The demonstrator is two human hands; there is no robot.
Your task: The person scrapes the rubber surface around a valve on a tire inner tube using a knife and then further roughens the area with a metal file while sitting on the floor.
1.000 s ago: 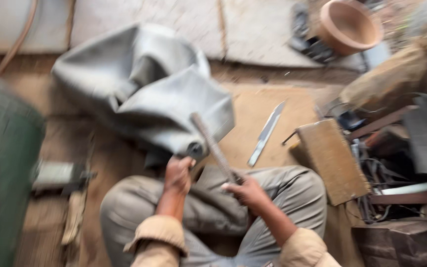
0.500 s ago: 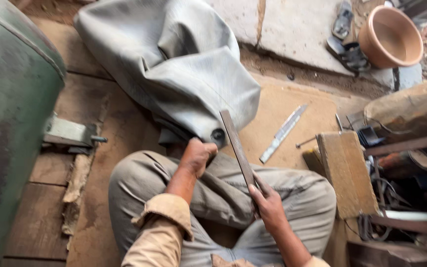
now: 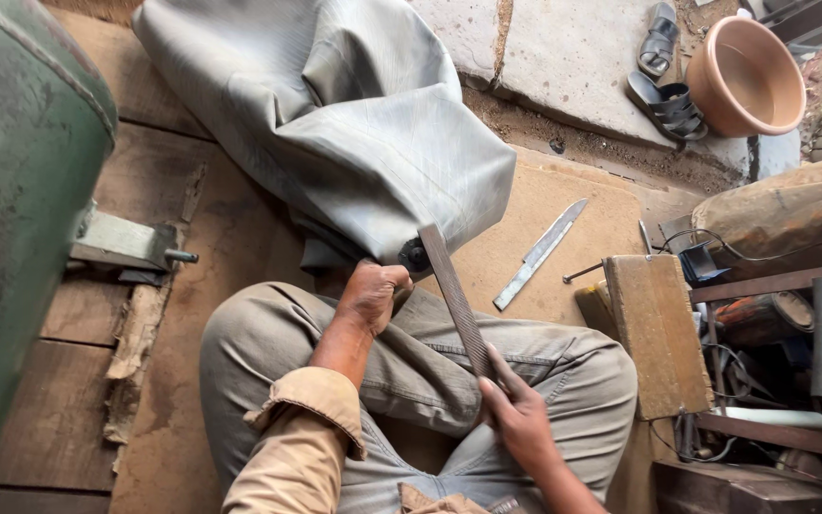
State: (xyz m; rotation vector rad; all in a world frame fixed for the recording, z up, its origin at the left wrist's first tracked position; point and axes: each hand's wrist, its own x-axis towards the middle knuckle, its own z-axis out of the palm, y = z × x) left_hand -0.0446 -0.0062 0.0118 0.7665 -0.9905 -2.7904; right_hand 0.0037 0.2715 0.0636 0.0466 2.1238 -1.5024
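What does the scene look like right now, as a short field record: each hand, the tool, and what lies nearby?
left hand: gripping something dark at the edge of the grey sheet; what it is cannot be told
right hand: holds the lower end of the flat metal file
file: slanted across the lap, upper end at the sheet edge
nearby: bare blade on the floor, wooden block, clay bowl

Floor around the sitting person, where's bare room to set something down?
Bare wooden floor lies between the green drum and the left hand. A smaller tan patch flanks the loose blade. The right side, past the wooden block, is crowded with cables and scrap.
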